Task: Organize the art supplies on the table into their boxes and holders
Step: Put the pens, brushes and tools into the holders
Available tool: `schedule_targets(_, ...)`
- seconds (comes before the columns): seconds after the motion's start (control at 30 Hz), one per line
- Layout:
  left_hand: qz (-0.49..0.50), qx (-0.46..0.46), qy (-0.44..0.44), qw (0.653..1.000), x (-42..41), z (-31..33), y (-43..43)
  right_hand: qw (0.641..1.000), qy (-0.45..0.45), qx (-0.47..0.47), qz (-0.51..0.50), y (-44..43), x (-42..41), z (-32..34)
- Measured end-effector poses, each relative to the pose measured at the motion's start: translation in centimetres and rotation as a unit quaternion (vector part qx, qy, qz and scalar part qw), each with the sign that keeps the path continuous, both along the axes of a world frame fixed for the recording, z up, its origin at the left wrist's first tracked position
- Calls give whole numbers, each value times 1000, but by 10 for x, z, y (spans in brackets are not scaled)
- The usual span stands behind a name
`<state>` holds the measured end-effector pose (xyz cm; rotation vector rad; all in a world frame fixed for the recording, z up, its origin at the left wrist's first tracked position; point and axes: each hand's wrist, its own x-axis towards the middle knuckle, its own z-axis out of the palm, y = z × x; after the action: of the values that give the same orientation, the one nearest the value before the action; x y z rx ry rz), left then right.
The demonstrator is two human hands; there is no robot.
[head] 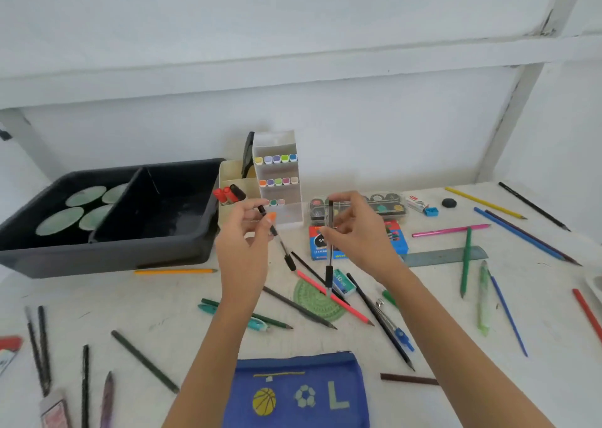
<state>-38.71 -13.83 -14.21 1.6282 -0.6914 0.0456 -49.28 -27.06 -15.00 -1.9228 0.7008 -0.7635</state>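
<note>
My left hand [242,235] pinches a thin black-tipped pen [280,244] that slants down to the right. My right hand [355,232] pinches a second black pen [330,251], held nearly upright. Both hands are raised over the table's middle, just in front of the cream desk holder [233,175] with red and black markers [229,194] and the white rack of pastel markers [278,173]. Several pencils and pens lie scattered on the white table [169,310], among them a pink pencil [451,230] and a green pencil [466,261].
A dark two-part bin [107,248] with green discs stands at the left. A paint pan set [387,204], blue crayon box [399,243], eraser [342,285], ruler [443,255] and green protractor [314,302] lie around. A blue pouch [299,391] sits at the front edge.
</note>
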Motion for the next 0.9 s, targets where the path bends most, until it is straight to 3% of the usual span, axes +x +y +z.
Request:
schedule_targets(0.2,60,-44,-41,996,48,10,30,992,-98,72,-14,28,52,20)
schedule_targets(0.47,80,-41,-82,993,104,8,37,979,-189,-13,-72,50,112,28)
schedule_targets(0.63,36,1,-92,995,126,-1,25,984,-141,-71,-86,52,140,18)
schedule_targets(0.9,-45,141,-92,985,149,-40,10,983,29,-172,-65,54,159,-21)
